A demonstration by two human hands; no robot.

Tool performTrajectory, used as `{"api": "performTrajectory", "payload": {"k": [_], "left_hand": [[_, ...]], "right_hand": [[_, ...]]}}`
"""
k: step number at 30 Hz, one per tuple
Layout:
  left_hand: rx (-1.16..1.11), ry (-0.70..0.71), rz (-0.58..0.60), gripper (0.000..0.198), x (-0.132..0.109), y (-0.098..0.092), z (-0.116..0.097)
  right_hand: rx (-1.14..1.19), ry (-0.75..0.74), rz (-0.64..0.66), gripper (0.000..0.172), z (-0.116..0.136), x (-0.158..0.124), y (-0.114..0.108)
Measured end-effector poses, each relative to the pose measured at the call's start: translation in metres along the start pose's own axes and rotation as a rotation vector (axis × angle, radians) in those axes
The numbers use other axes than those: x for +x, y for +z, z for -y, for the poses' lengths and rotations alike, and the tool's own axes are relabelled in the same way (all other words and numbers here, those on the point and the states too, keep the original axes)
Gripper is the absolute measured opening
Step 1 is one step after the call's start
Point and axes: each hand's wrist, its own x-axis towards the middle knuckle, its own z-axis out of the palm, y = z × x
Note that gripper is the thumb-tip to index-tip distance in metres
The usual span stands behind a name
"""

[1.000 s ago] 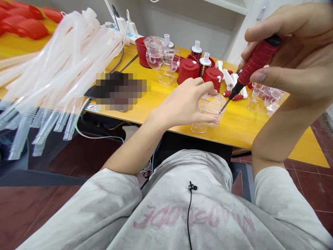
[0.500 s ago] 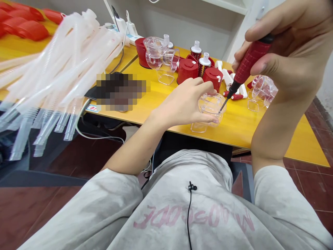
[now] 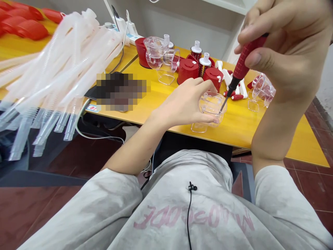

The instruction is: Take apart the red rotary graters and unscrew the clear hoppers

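My left hand [image 3: 186, 102] grips a clear plastic housing [image 3: 213, 103] from its left side, near the table's front edge. Fingers curl over the back of the housing while the thumb lies along its front. Above and to the right, my right hand [image 3: 283, 41] is closed around a red-handled screwdriver [image 3: 243, 64] with a black collar. The shaft slants down to the left, and its tip meets the right part of the clear housing. Whether a screw sits under the tip is too small to tell.
On the yellow table [image 3: 140, 100], red round caps [image 3: 187, 71], a clear housing [image 3: 162, 57] and white-topped cylinders [image 3: 204, 62] stand behind my hands. White and red parts [image 3: 238, 90] and another clear piece [image 3: 262, 90] lie right. A heap of translucent hoses [image 3: 59, 62] overhangs the left edge.
The screwdriver's handle has tipped slightly left and become more upright, and the fingers of my right hand have shifted around its top. My left hand and the housing stay nearly still.
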Motion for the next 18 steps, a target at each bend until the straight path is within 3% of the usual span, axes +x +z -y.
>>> {"api": "performTrajectory", "payload": {"k": [4,7,10,14,18], "left_hand": [[-0.006,0.009,-0.002,0.064,-0.0002,-0.0001,0.0001],[-0.004,0.004,-0.002,0.065,-0.0004,-0.0005,-0.0008],[0.003,-0.005,-0.004,0.066,-0.0008,-0.0008,-0.0018],[0.01,-0.004,-0.003,0.066,-0.0009,-0.0003,-0.001],[0.007,0.001,-0.006,0.066,-0.0007,0.0003,0.0005]], "right_hand": [[0.125,-0.006,-0.023,0.053,0.0043,-0.0043,-0.0033],[0.193,0.037,-0.039,0.041,0.008,-0.0068,-0.0019],[0.11,0.033,-0.028,0.029,0.0102,-0.0057,-0.0001],[-0.038,-0.011,0.009,0.045,0.0074,-0.0022,-0.0039],[0.031,0.037,-0.038,0.053,0.0085,-0.0081,-0.0062]]}}
